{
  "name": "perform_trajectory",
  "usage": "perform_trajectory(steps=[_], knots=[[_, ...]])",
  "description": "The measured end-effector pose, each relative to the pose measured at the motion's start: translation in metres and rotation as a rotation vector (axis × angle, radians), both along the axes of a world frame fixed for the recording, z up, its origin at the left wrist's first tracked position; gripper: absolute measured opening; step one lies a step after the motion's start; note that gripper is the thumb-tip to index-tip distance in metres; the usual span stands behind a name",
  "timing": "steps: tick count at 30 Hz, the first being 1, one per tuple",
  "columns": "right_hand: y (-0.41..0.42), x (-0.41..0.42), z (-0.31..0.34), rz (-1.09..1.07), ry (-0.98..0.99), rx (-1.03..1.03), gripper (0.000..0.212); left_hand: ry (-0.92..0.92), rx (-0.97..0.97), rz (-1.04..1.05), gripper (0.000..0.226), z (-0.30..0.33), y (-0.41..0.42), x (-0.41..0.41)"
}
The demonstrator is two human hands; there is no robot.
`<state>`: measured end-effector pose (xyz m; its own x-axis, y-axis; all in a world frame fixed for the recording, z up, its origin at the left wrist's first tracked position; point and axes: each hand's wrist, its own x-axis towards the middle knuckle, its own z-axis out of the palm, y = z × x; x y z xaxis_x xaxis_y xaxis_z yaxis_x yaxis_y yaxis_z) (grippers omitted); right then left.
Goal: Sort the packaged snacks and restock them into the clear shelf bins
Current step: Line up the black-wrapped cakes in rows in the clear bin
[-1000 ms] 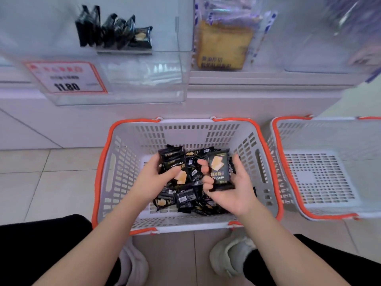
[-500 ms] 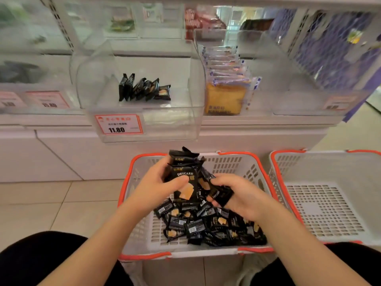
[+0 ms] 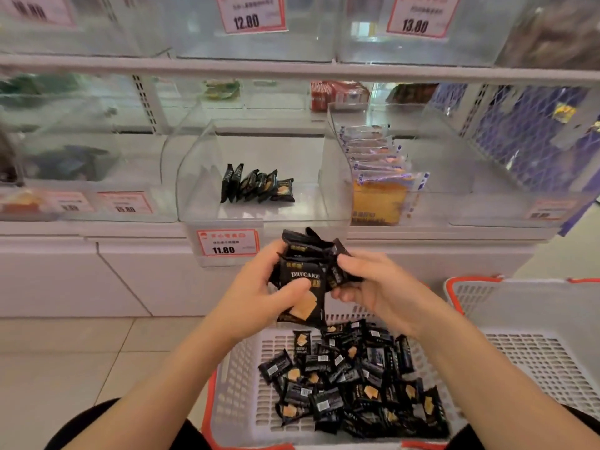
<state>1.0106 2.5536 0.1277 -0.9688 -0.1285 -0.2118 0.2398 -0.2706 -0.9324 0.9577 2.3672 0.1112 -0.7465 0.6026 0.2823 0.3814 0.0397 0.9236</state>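
Observation:
My left hand (image 3: 259,295) grips a stack of black DRYCAKE snack packets (image 3: 303,277), thumb across the front one. My right hand (image 3: 378,287) pinches the right side of the same stack. Both hands hover above a white basket with an orange rim (image 3: 237,384) that holds several more black packets (image 3: 350,381). Just beyond the hands stands a clear shelf bin (image 3: 201,177) with a short row of the same black packets (image 3: 256,186) upright inside and an 11.80 price tag (image 3: 227,242) on its front.
A second white basket (image 3: 532,319) sits to the right with nothing in it. The bin to the right holds blue-edged cake packs (image 3: 380,177). More clear bins with 12.00 and 13.00 tags line the upper shelf (image 3: 292,69). Beige tile floor (image 3: 65,352) lies at left.
Both hands have risen from the basket toward the 11.80 bin. The right hand has brought its packet against the left hand's stack. The view has tilted upward.

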Motion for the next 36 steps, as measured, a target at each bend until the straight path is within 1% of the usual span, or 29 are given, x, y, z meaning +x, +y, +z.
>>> perform_trajectory(steps=[2, 5, 6, 9, 10, 11, 13, 14, 16, 17, 18, 19, 21, 23, 24, 25, 27, 29, 30, 32, 36], knots=[[-0.003, -0.004, 0.009, -0.059, 0.079, 0.016, 0.044, -0.112, 0.093, 0.061, 0.033, 0.005, 0.001, -0.006], [-0.015, -0.01, 0.02, -0.119, 0.205, 0.206, 0.038, -0.274, 0.208, 0.108, 0.016, 0.013, 0.008, -0.016], [-0.021, -0.013, 0.023, -0.118, 0.219, 0.257, 0.04, -0.301, 0.211, 0.124, 0.016, 0.016, 0.01, -0.02], [-0.032, -0.027, 0.032, -0.109, 0.207, 0.383, 0.052, -0.299, 0.145, 0.107, 0.027, 0.019, 0.015, -0.031], [-0.032, -0.032, 0.036, -0.097, 0.205, 0.444, 0.05, -0.306, 0.12, 0.086, 0.03, 0.02, 0.016, -0.034], [-0.032, -0.037, 0.039, -0.078, 0.203, 0.483, 0.043, -0.322, 0.09, 0.073, 0.034, 0.021, 0.017, -0.039], [-0.03, -0.047, 0.044, -0.048, 0.194, 0.49, 0.026, -0.36, 0.041, 0.064, 0.047, 0.024, 0.023, -0.05], [-0.029, -0.052, 0.045, -0.05, 0.18, 0.483, 0.023, -0.387, 0.027, 0.046, 0.054, 0.026, 0.026, -0.056], [-0.027, -0.061, 0.048, -0.113, 0.138, 0.508, 0.026, -0.434, -0.014, -0.017, 0.058, 0.034, 0.03, -0.066], [-0.025, -0.066, 0.05, -0.164, 0.121, 0.542, 0.029, -0.424, -0.058, -0.046, 0.057, 0.041, 0.03, -0.071], [-0.022, -0.071, 0.053, -0.212, 0.105, 0.583, 0.031, -0.387, -0.127, -0.061, 0.057, 0.049, 0.03, -0.077], [-0.019, -0.075, 0.056, -0.247, 0.087, 0.617, 0.032, -0.311, -0.208, -0.043, 0.062, 0.056, 0.029, -0.086], [-0.011, -0.082, 0.062, -0.272, 0.051, 0.66, 0.027, -0.158, -0.291, 0.072, 0.07, 0.062, 0.028, -0.111], [-0.004, -0.089, 0.068, -0.273, 0.034, 0.688, 0.024, -0.033, -0.342, 0.207, 0.057, 0.062, 0.031, -0.142], [-0.002, -0.092, 0.07, -0.27, 0.033, 0.708, 0.021, 0.084, -0.451, 0.251, 0.047, 0.057, 0.035, -0.158], [-0.003, -0.094, 0.073, -0.265, 0.036, 0.755, 0.017, 0.229, -0.611, 0.256, 0.037, 0.05, 0.04, -0.175], [-0.007, -0.099, 0.077, -0.275, 0.049, 0.919, 0.017, 0.462, -0.929, 0.126, 0.024, 0.035, 0.053, -0.202], [-0.014, -0.103, 0.075, -0.287, 0.036, 1.07, 0.027, 0.618, -1.189, -0.057, 0.024, 0.019, 0.066, -0.223], [-0.019, -0.105, 0.074, -0.296, 0.008, 1.161, 0.033, 0.686, -1.272, -0.117, 0.029, 0.013, 0.072, -0.231], [-0.029, -0.106, 0.069, -0.311, -0.027, 1.339, 0.042, 0.765, -1.342, -0.156, 0.035, 0.005, 0.078, -0.24], [-0.036, -0.121, 0.059, -0.321, -0.004, 1.592, 0.067, 0.901, -1.416, -0.191, 0.033, 0.0, 0.078, -0.253]])
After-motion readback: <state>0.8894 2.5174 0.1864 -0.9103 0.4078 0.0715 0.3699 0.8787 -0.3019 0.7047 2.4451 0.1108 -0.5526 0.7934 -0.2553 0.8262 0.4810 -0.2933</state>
